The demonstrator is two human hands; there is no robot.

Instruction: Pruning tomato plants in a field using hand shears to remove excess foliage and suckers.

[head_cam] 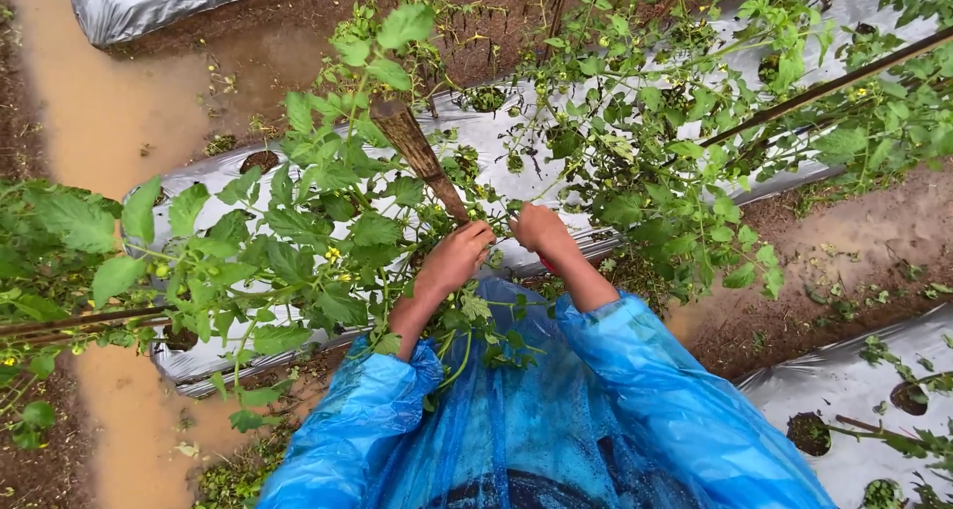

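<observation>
Hands: left hand (459,254) curled around plant stems beside wooden stake (421,157); right hand (539,228) fisted, contents hidden

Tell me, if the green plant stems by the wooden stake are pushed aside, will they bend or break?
The plant stems look thin and leafy, so they probably bend easily. The wooden stake seems rigid and likely resists.
</observation>
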